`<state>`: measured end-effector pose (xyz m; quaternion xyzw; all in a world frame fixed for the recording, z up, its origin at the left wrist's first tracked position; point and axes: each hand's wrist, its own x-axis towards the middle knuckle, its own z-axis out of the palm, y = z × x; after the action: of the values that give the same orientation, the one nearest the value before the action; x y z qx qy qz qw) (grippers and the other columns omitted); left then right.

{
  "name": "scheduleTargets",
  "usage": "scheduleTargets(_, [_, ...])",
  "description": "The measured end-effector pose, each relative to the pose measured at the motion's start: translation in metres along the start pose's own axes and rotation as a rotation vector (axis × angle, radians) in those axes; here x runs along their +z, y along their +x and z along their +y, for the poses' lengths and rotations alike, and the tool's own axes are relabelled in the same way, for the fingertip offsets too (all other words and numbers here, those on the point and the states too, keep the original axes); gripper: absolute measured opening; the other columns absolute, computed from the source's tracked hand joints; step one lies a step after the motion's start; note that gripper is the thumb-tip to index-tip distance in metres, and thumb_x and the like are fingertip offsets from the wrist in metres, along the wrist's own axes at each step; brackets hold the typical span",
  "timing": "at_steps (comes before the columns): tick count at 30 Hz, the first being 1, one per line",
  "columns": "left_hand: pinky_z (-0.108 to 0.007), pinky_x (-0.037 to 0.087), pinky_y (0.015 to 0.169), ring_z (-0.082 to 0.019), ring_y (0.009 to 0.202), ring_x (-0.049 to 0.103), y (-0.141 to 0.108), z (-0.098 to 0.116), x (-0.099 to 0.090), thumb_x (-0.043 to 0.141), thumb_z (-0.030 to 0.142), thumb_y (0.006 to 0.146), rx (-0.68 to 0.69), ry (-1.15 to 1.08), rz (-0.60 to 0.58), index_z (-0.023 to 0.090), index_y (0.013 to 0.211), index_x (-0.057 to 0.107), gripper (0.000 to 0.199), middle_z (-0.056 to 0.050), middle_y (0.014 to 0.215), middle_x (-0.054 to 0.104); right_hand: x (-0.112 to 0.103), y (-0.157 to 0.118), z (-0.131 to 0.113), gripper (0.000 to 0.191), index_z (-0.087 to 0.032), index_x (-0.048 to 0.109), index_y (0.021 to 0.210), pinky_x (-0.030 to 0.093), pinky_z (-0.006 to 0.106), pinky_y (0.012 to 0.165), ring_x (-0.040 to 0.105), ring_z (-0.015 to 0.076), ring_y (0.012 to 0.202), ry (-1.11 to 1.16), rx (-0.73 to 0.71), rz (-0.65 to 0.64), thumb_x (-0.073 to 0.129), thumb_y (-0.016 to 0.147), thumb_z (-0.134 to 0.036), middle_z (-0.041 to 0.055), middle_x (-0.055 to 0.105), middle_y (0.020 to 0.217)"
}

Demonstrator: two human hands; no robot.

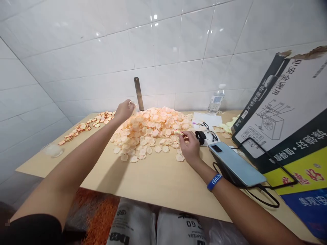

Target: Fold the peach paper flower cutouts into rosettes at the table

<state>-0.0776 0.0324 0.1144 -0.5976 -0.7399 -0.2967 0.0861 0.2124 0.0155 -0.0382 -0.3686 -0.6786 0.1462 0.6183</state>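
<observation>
Tan flat worktop (153,183). Your left hand (124,111) pinches something pale; right hand (189,146), a ridged yellow-red piece (178,132). Grip lightly.

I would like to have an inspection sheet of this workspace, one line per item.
Surface: tan tabletop, bare along its near part.
Job's things: heaped pale scalloped discs; red-edged pieces at left.
Clutter: phone, glasses, bottle and large carton, right side.
Grippers: left hand pinches a pale piece; right hand pinches a striped piece.
Cables: black cable loops beside the phone.
Surroundings: tiled wall behind; printed bags and orange shreds below.
Spilled liquid: nothing seen.
</observation>
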Motion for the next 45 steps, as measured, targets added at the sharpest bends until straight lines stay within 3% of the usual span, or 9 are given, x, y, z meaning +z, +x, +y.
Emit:
scheduleTargets(8, [-0.043, 0.036, 0.104, -0.035, 0.135, 0.042, -0.029, -0.053, 0.016, 0.047, 0.052, 0.090, -0.304, 0.018, -0.134, 0.010, 0.141, 0.041, 0.066, -0.023, 0.146, 0.045, 0.000, -0.003, -0.001, 0.008, -0.021, 0.057, 0.089, 0.052, 0.034, 0.062, 0.057, 0.0196, 0.073, -0.039, -0.067, -0.008, 0.052, 0.090, -0.028, 0.0058, 0.058, 0.081])
scheduleTargets(12, [-0.057, 0.015, 0.116, -0.037, 0.149, 0.007, -0.097, -0.043, 0.012, 0.037, 0.064, 0.090, -0.046, 0.128, -0.082, 0.021, 0.150, 0.030, 0.074, -0.014, 0.162, 0.015, 0.002, -0.006, -0.002, 0.005, -0.021, 0.057, 0.091, 0.052, 0.033, 0.061, 0.057, 0.0181, 0.072, -0.050, -0.156, -0.001, 0.053, 0.090, -0.023, 0.0062, 0.059, 0.084])
scheduleTargets(18, [-0.054, 0.036, 0.107, -0.039, 0.138, 0.033, -0.190, -0.035, 0.036, 0.049, 0.066, 0.084, 0.215, 0.220, -0.396, 0.026, 0.139, 0.047, 0.069, -0.012, 0.152, 0.038, 0.008, -0.011, 0.000, 0.004, -0.020, 0.058, 0.090, 0.052, 0.031, 0.059, 0.057, 0.0171, 0.069, -0.028, -0.161, -0.022, 0.054, 0.088, -0.022, 0.0043, 0.059, 0.081])
scheduleTargets(21, [-0.039, 0.049, 0.088, -0.028, 0.109, 0.059, -0.185, -0.040, 0.049, 0.045, 0.046, 0.091, 0.211, 0.195, -0.405, 0.023, 0.116, 0.061, 0.037, -0.010, 0.123, 0.060, 0.009, -0.013, 0.000, 0.005, -0.020, 0.059, 0.088, 0.052, 0.031, 0.058, 0.057, 0.0168, 0.068, -0.024, -0.134, -0.052, 0.055, 0.088, -0.024, 0.0041, 0.059, 0.080])
scheduleTargets(25, [-0.030, 0.047, 0.068, -0.020, 0.079, 0.063, -0.154, -0.046, 0.049, 0.044, 0.024, 0.087, 0.203, 0.166, -0.415, 0.020, 0.092, 0.062, 0.019, -0.007, 0.096, 0.064, 0.010, -0.014, 0.002, 0.007, -0.019, 0.059, 0.087, 0.052, 0.030, 0.057, 0.058, 0.0168, 0.066, -0.028, -0.126, -0.061, 0.056, 0.088, -0.026, 0.0038, 0.059, 0.078])
scheduleTargets(33, [-0.033, 0.044, 0.076, -0.024, 0.087, 0.060, -0.017, -0.027, -0.003, 0.041, 0.031, 0.090, 0.062, 0.092, 0.035, 0.016, 0.097, 0.062, 0.027, -0.011, 0.094, 0.067, 0.013, -0.013, 0.007, 0.010, -0.020, 0.060, 0.087, 0.052, 0.030, 0.058, 0.059, 0.0171, 0.069, -0.018, -0.070, -0.075, 0.057, 0.088, -0.029, 0.0039, 0.061, 0.078])
scheduleTargets(36, [-0.035, 0.046, 0.081, -0.027, 0.095, 0.060, 0.014, -0.023, 0.003, 0.050, 0.036, 0.086, -0.051, 0.065, -0.087, 0.017, 0.096, 0.065, 0.025, -0.012, 0.099, 0.068, 0.012, -0.012, 0.006, 0.010, -0.020, 0.060, 0.085, 0.052, 0.030, 0.059, 0.059, 0.0171, 0.069, -0.009, -0.050, -0.080, 0.057, 0.088, -0.029, 0.0036, 0.061, 0.077])
scheduleTargets(41, [-0.042, 0.039, 0.103, -0.027, 0.121, 0.050, -0.033, 0.003, 0.052, 0.045, 0.025, 0.091, 0.080, -0.067, 0.182, 0.014, 0.116, 0.061, 0.031, -0.015, 0.125, 0.060, 0.009, -0.009, 0.001, 0.009, -0.020, 0.060, 0.085, 0.052, 0.029, 0.061, 0.058, 0.0174, 0.073, -0.001, 0.019, -0.065, 0.058, 0.086, -0.029, 0.0035, 0.059, 0.079])
scheduleTargets(45, [-0.036, 0.047, 0.095, -0.023, 0.106, 0.060, -0.110, 0.035, 0.086, 0.049, 0.034, 0.091, 0.580, -0.170, -0.205, 0.020, 0.103, 0.068, 0.026, -0.008, 0.113, 0.067, 0.009, -0.008, 0.002, 0.013, -0.019, 0.059, 0.088, 0.051, 0.029, 0.060, 0.058, 0.0178, 0.075, 0.033, 0.111, -0.012, 0.056, 0.086, -0.032, 0.0044, 0.059, 0.082])
